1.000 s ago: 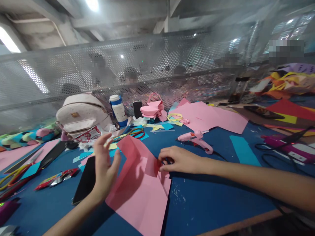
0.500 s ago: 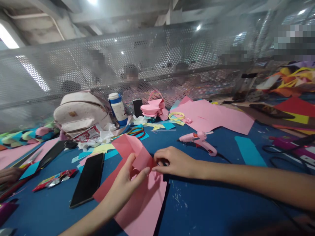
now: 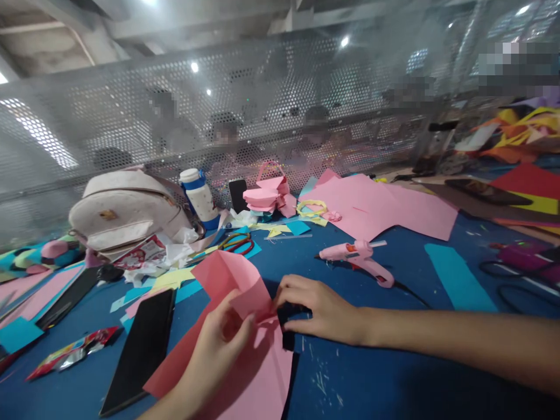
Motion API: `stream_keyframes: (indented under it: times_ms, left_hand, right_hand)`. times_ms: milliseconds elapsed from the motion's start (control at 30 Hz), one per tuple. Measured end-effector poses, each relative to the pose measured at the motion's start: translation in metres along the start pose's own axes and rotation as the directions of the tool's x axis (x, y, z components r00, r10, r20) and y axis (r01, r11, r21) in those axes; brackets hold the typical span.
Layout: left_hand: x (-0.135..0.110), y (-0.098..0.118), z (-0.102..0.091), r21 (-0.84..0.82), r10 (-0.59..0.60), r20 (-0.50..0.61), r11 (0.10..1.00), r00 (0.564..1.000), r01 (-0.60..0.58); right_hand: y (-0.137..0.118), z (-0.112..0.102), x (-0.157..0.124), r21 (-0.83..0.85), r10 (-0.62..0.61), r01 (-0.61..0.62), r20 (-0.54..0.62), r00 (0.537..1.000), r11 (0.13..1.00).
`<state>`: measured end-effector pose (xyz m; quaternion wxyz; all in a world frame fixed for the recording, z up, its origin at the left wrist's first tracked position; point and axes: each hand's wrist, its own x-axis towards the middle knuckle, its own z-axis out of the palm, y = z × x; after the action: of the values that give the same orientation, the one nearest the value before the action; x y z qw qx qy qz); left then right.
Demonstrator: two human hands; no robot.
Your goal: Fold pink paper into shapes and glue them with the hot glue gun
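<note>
A large pink paper sheet [image 3: 245, 373] lies on the blue table [image 3: 371, 379] with its far part folded up. My left hand [image 3: 219, 344] pinches the folded flap near its middle, fingers closed on the paper. My right hand [image 3: 321, 309] reaches in from the right and grips a small black object [image 3: 286, 326] at the paper's edge. What that object is cannot be made out. Both hands meet at the fold.
A black phone [image 3: 140, 350] lies left of the paper. A pink glue gun [image 3: 359, 259] rests behind my right hand. Scissors [image 3: 238, 242], a white backpack [image 3: 122, 213], a bottle [image 3: 199, 198], pink sheets [image 3: 376, 207] and paper scraps crowd the back. A perforated metal screen separates other people.
My left hand came down from the air onto the paper and closed on the folded flap. My right hand stayed at the fold's edge. The view shifted slightly.
</note>
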<state>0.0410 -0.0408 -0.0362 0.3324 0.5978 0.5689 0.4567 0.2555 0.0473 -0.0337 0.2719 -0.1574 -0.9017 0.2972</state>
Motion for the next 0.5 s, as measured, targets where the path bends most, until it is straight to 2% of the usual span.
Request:
stream_keyframes:
  times_ms: [67,167,233,400,500]
  left_hand:
    - [-0.005,0.004,0.002,-0.001,-0.035,0.041,0.999,0.999,0.036]
    - [-0.009,0.012,0.003,-0.076,-0.080,0.188,0.993,0.979,0.096]
    - [-0.009,0.017,0.002,-0.068,-0.079,0.250,0.993,0.965,0.099]
    - [-0.006,0.022,-0.006,0.132,-0.007,0.180,0.991,0.984,-0.017]
    - [-0.004,0.026,-0.009,0.125,0.002,0.194,0.992,0.981,-0.027]
  right_hand:
    - [0.002,0.001,0.000,-0.012,-0.014,0.014,-0.005,1.000,1.000]
    - [0.003,0.001,0.001,-0.051,-0.020,0.019,-0.014,1.000,0.999]
    - [0.002,0.001,0.003,-0.039,0.002,-0.003,-0.029,1.000,0.999]
    - [-0.004,0.004,0.007,0.203,0.132,-0.107,-0.113,0.985,0.973]
    - [-0.008,0.006,0.009,0.353,0.214,-0.157,-0.128,0.968,0.922]
